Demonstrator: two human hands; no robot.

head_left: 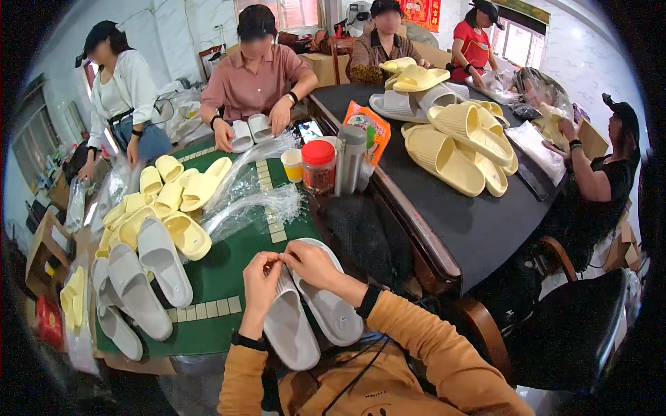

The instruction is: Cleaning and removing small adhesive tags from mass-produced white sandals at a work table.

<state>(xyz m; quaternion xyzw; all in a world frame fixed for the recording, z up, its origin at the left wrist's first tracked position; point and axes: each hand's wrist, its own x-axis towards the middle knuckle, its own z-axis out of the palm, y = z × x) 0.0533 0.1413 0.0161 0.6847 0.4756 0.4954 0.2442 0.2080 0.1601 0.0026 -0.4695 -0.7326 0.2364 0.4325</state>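
Note:
A pair of grey slide slippers [305, 315] lies side by side on my lap at the near edge of the green table [229, 267]. My left hand [261, 274] and my right hand [311, 263] meet over the toe ends of the pair, fingertips pinched together on something too small to make out. Both hands rest on the slippers. My sleeves are orange, with a black band on each wrist.
Left of my hands lie more grey slippers [142, 277] and a heap of yellow ones [163, 201]. Clear plastic bags [253, 201] lie mid-table, by a red-lidded jar [318, 166] and a steel flask [349, 158]. Yellow slippers [458, 142] cover a dark table at right. Several people work around both tables.

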